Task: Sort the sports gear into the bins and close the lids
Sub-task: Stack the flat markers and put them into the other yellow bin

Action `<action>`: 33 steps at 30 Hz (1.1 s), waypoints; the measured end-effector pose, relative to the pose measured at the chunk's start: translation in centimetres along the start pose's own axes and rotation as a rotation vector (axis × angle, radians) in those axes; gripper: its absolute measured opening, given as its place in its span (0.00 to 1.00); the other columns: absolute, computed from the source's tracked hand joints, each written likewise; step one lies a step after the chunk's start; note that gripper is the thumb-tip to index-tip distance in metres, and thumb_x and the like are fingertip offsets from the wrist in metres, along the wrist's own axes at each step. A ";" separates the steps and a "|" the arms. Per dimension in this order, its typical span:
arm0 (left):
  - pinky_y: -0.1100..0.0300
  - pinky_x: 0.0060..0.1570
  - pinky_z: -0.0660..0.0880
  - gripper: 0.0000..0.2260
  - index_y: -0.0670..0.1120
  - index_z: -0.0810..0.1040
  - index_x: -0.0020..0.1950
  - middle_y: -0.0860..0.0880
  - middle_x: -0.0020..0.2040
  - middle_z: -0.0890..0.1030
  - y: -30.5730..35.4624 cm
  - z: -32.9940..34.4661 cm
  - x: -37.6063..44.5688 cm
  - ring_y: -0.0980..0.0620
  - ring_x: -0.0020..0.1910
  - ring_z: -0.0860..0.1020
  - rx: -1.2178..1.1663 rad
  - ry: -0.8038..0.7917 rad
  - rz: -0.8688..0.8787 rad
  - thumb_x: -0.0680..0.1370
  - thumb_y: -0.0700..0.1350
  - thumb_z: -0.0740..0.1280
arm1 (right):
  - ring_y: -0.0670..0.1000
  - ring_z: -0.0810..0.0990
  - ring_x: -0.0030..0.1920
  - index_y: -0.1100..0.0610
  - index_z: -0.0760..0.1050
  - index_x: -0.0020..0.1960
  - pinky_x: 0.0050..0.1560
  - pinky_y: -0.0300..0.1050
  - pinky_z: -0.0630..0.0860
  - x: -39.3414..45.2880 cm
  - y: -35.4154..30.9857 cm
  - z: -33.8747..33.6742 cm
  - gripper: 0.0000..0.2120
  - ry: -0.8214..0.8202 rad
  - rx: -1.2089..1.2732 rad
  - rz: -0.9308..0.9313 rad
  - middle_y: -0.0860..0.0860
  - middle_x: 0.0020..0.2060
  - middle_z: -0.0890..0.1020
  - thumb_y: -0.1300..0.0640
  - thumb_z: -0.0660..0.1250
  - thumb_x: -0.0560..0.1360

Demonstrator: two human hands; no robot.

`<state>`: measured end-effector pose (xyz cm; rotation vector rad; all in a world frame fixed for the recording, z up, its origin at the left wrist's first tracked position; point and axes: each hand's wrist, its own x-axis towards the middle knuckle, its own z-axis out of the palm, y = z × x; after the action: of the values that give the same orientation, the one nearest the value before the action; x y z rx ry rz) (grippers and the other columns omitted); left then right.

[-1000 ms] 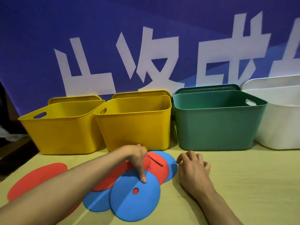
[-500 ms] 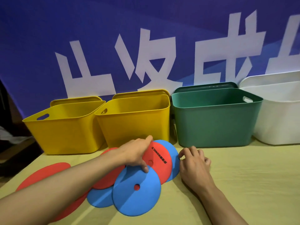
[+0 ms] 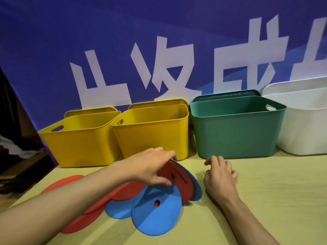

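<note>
Flat red and blue discs lie overlapped on the yellow-green table [image 3: 265, 200]. My left hand [image 3: 150, 167] grips a red disc [image 3: 178, 179] with black print and tilts its far edge up; a blue disc [image 3: 195, 186] behind it tilts along with it. A blue disc with a centre hole [image 3: 155, 214] lies flat in front. More red discs [image 3: 60, 183] lie to the left under my forearm. My right hand [image 3: 220, 175] rests on the table beside the stack, fingers loosely curled, holding nothing. Behind stand four open bins: two yellow [image 3: 79, 145] [image 3: 150, 137], a green [image 3: 237, 135] and a white [image 3: 307, 131].
Lids stand upright behind the bins: yellow lids [image 3: 90, 111] [image 3: 157, 103], a green lid [image 3: 228, 95] and a white lid [image 3: 293, 85], against a blue banner with white characters. The table's left edge drops to a dark area.
My left hand moved from pressing the front blue disc to gripping the printed red disc and lifting its edge. My right hand drew slightly away to the right.
</note>
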<state>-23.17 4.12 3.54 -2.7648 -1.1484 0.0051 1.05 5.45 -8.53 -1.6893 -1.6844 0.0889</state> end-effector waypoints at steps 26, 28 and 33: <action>0.51 0.72 0.65 0.48 0.54 0.59 0.74 0.53 0.71 0.66 0.7 4.0 2.2 0.51 0.70 0.63 -0.109 -0.334 0.025 0.62 0.64 0.81 | 0.53 0.67 0.60 0.47 0.71 0.58 0.53 0.51 0.60 0.3 0.6 0.1 0.13 -0.060 -0.052 0.064 0.48 0.59 0.71 0.60 0.62 0.77; 0.53 0.65 0.67 0.44 0.54 0.62 0.71 0.53 0.67 0.70 1.0 3.6 2.6 0.52 0.64 0.66 -0.091 -0.295 0.021 0.63 0.62 0.82 | 0.53 0.66 0.60 0.47 0.71 0.59 0.54 0.52 0.61 0.4 0.7 0.1 0.13 -0.076 -0.041 0.065 0.49 0.59 0.71 0.60 0.62 0.77; 0.56 0.59 0.66 0.37 0.55 0.65 0.67 0.55 0.63 0.74 1.5 3.2 2.8 0.55 0.57 0.69 -0.076 -0.220 0.019 0.66 0.60 0.81 | 0.52 0.67 0.59 0.47 0.72 0.57 0.55 0.52 0.62 0.3 0.7 0.1 0.12 -0.074 -0.025 0.088 0.48 0.58 0.71 0.59 0.62 0.77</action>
<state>-20.30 5.52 0.34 -2.8998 -1.1942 0.2811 1.65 5.87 -8.82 -1.7991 -1.6708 0.1746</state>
